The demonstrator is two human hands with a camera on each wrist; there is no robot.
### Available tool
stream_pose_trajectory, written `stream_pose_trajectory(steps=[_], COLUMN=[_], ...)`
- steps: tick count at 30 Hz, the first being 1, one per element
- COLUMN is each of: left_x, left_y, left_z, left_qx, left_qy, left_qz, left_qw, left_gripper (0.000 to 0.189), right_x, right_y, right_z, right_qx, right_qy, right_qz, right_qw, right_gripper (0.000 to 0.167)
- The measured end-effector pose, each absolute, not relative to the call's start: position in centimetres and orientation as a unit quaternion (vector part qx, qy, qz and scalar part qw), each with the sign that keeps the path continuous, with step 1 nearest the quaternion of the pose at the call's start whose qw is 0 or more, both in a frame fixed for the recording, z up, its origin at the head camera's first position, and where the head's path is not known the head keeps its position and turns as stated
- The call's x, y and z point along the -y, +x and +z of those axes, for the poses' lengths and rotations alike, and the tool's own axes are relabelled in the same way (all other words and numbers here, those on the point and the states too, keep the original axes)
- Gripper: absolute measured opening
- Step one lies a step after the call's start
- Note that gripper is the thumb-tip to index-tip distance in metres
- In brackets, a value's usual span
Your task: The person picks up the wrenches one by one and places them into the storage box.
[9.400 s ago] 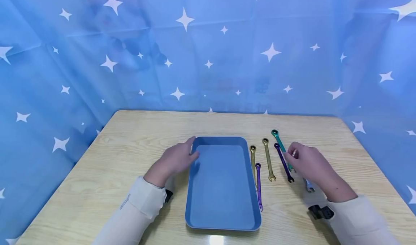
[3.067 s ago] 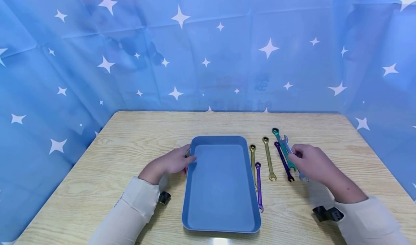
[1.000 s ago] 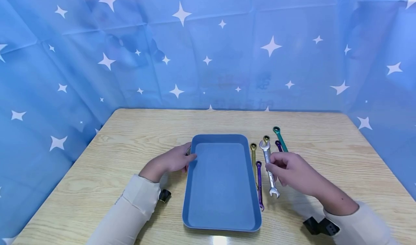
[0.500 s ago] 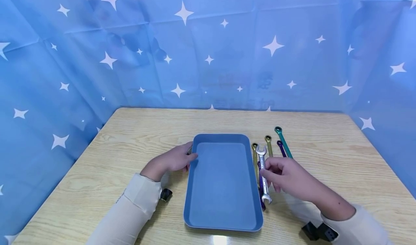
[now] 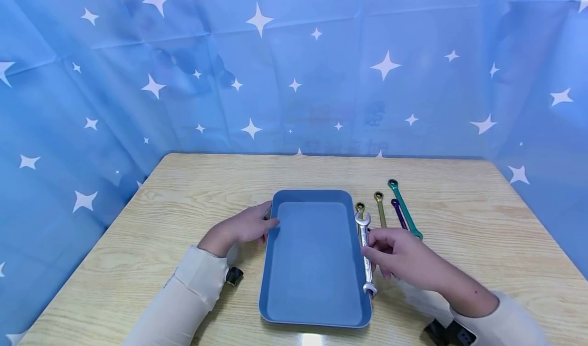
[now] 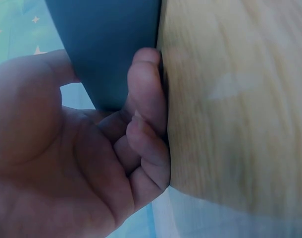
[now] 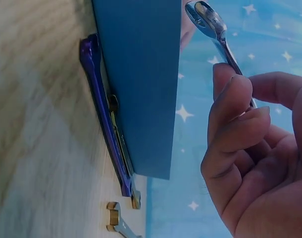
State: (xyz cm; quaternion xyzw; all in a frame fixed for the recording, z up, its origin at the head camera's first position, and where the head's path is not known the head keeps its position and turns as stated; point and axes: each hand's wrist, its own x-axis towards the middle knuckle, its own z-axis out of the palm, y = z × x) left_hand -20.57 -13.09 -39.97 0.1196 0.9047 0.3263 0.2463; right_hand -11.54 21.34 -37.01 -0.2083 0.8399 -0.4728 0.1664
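Note:
My right hand [image 5: 404, 258] pinches a silver open-ended wrench [image 5: 368, 272] between thumb and fingers. The wrench is raised over the right rim of a blue tray [image 5: 317, 264], roughly in line with it. In the right wrist view the silver wrench [image 7: 230, 57] shows above the top of the tray wall [image 7: 141, 89]. My left hand [image 5: 243, 227] grips the tray's left rim, thumb over the edge. In the left wrist view, curled fingers [image 6: 145, 84] lie against the outer wall of the tray [image 6: 111, 49], low by the table.
Right of the tray, a purple wrench [image 7: 101, 99] and a gold wrench [image 7: 119, 136] lie along its wall. Farther right lie another gold wrench [image 5: 381, 209], a dark purple wrench [image 5: 397, 211] and a green wrench [image 5: 402, 202]. Starry blue cloth [image 5: 294, 70] hangs behind the wooden table [image 5: 220, 182].
The silver wrench was taken up from beside the green one. My right hand has carried it left, past the gold wrench, to the tray's right rim. My left hand took hold of the rim earlier.

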Motion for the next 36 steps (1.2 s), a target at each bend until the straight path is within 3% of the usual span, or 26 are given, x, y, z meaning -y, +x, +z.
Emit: stream_pose_trajectory(steps=[19,36], left_x=[13.1,13.1], left_y=[-20.7,-20.7], left_z=[-40.0,-40.1], left_qx=[-0.905,-0.903], left_qy=[0.130,0.135], left_qz=[0.323,0.328], left_qw=[0.245,0.244], left_gripper=[0.067,0.068], right_x=[-20.8,-19.2], right_y=[-11.6,-11.2], right_z=[-37.7,-37.1], right_qx=[-0.813,-0.817], right_qy=[-0.205,-0.206], right_qz=[-0.497,-0.488], right_qw=[0.224,0.227], right_gripper=[0.023,0.023])
